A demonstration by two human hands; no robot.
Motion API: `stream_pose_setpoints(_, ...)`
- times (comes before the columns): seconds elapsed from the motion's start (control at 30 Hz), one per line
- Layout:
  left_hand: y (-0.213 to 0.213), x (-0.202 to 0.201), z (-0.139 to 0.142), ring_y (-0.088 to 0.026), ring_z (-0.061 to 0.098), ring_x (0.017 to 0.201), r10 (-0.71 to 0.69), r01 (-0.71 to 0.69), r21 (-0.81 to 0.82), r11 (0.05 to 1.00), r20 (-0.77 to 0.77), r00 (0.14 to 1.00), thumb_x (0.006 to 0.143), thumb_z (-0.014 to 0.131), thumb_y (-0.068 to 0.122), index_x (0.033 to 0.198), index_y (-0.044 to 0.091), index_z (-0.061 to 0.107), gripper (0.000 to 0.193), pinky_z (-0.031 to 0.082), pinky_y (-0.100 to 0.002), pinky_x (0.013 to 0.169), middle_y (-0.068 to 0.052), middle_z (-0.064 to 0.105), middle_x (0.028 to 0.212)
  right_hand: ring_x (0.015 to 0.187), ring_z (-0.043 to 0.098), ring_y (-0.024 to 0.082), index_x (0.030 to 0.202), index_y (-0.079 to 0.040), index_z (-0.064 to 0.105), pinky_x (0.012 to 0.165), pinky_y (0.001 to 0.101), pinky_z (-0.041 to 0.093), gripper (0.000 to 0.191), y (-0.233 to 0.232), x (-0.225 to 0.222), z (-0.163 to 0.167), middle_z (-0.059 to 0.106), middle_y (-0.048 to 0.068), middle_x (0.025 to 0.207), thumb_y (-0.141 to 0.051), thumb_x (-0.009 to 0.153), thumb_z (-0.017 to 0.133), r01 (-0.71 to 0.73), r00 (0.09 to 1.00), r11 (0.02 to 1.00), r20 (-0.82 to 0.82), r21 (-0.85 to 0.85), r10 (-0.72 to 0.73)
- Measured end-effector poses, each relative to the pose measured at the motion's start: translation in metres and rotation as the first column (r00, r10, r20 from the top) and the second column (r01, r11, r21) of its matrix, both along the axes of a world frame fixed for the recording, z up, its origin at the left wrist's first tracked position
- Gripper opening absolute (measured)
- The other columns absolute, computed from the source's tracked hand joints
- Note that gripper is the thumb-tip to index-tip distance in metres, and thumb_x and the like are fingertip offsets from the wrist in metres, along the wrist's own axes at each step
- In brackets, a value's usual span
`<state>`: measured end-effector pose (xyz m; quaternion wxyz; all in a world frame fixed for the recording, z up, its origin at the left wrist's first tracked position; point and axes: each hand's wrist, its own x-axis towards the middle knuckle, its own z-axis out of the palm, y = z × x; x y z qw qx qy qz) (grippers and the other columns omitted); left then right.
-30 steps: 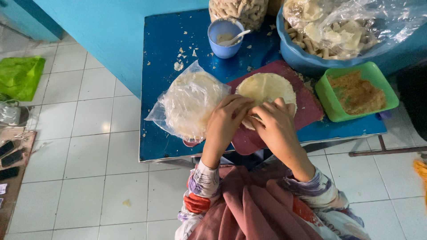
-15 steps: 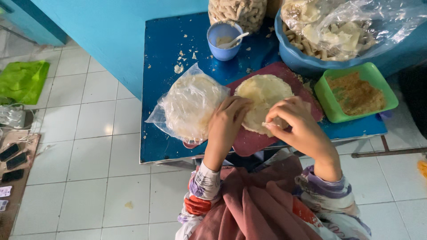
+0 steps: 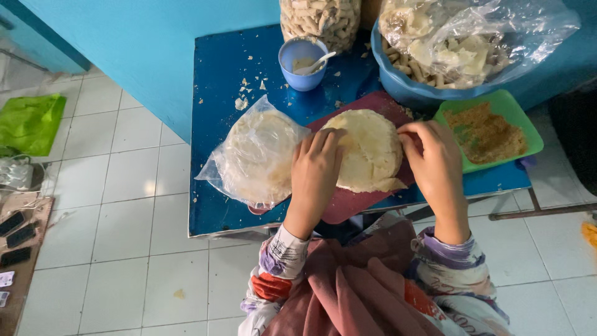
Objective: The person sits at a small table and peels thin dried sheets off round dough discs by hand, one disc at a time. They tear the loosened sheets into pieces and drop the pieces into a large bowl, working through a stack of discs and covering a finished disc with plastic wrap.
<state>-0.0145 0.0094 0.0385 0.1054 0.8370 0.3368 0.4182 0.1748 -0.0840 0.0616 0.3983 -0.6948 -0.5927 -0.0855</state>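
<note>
At a small blue bench (image 3: 224, 205), both hands worked a pale round wrapper sheet (image 3: 370, 149) on a dark red cutting board (image 3: 354, 202).

The left hand (image 3: 317, 165) lay flat, pinning its edge; the right hand (image 3: 435, 158) pinched the far rim. Peeling one sheet free seemingly came next, needing a gentle lift; a bagged stack of wrappers (image 3: 258, 155) lay beside.

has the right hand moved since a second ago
Yes. The right hand has slid outward from beside the left hand to the wrapper's far edge, nearer the green tray.

Glossy blue tabletop (image 3: 224, 186), crinkly clear plastic bag (image 3: 255, 155) (shiny), matt pale wrapper (image 3: 370, 149), green plastic tray (image 3: 522, 124).
</note>
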Motion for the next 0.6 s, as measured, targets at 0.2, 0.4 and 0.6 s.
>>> stream_pose_setpoints(0.2,-0.007,0.002,-0.006,-0.029,0.062,0.11,-0.026,0.026,0.0,1.0,0.027,0.999,0.093,0.063,0.007,0.123,0.011,0.067,0.031,0.051,-0.041,0.095,-0.005,0.066,0.121,0.085,0.063,0.028,0.104,-0.004,0.069,0.075,0.0389,0.05,0.016,0.003,-0.004,-0.011,0.063,0.011,0.096,-0.013,0.093,0.076,-0.013,0.988,0.998,-0.153,-0.064,0.003)
stream_pose_setpoints(0.4,-0.012,0.003,-0.004,-0.029,0.062,0.113,-0.005,0.004,0.021,1.0,0.024,1.0,0.089,0.062,0.006,0.126,0.012,0.067,0.038,0.051,-0.042,0.096,-0.005,0.066,0.123,0.095,0.057,0.031,0.102,-0.005,0.069,0.081,0.0407,0.046,0.012,0.009,-0.005,-0.018,0.063,0.01,0.099,-0.013,0.095,0.076,0.024,0.998,1.0,-0.064,-0.003,-0.024)
stream_pose_setpoints(0.6,-0.013,0.003,-0.005,-0.029,0.062,0.114,-0.001,0.001,0.024,1.0,0.026,1.0,0.089,0.062,0.006,0.128,0.013,0.067,0.04,0.05,-0.042,0.099,-0.005,0.066,0.124,0.096,0.056,0.03,0.102,-0.008,0.068,0.086,0.0428,0.043,0.009,0.02,0.0,-0.023,0.061,0.008,0.1,-0.008,0.095,0.074,0.009,1.0,1.0,-0.023,0.023,-0.008)
